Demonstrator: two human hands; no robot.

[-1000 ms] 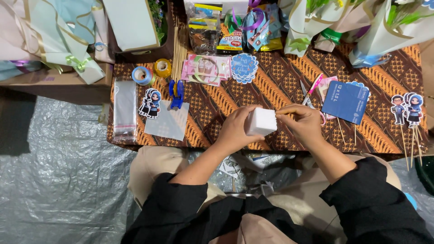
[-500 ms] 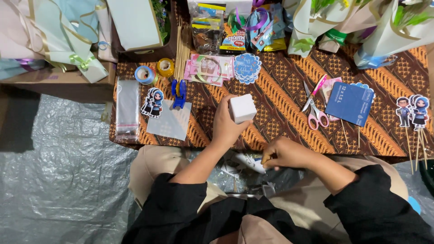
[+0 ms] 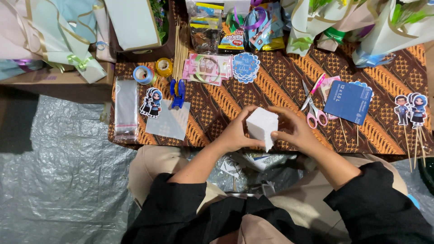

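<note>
— Where's the white block (image 3: 262,126)?
— Above the table's near edge, held between both hands.
— Who grips it?
— The left hand (image 3: 235,133) clasps its left face; the right hand (image 3: 296,131) pinches the right corner, equally near.

Both forearms reach forward from black sleeves pushed up past the wrists, converging so the 2 hands meet in front of the body. The left hand (image 3: 235,133) curls inward, its fingers (image 3: 246,116) arched over the top and its thumb pressed low on the near side of what it grips. The right hand (image 3: 296,131) mirrors it from the other side, fingers (image 3: 278,134) bent and closed inward, thumb tip just beside the left thumb.
</note>
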